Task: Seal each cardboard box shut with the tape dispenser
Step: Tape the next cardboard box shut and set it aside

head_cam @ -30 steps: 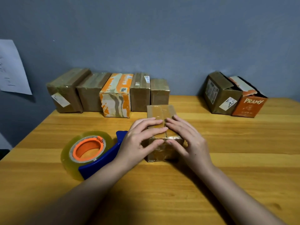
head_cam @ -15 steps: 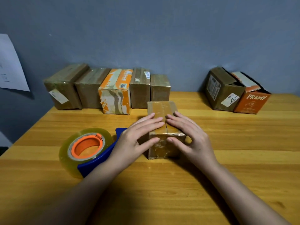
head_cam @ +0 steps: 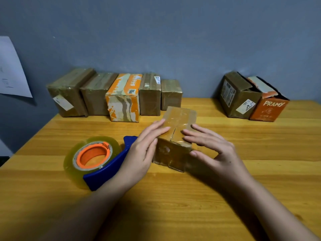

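Note:
A small brown cardboard box with shiny tape along its top seam stands in the middle of the wooden table. My left hand lies flat against the box's left side, fingers straight along the top edge. My right hand holds the right side, fingers on the top and thumb on the near face. The blue tape dispenser, with an orange hub and a clear roll, lies on the table just left of my left hand.
Several taped boxes line the back edge by the grey wall. At the back right stand a brown box with loose flaps and an orange box with its lid ajar. A paper sheet hangs at left.
Both hands have slid apart from the top seam toward the box's sides. The box has turned slightly, its far end now angled to the right.

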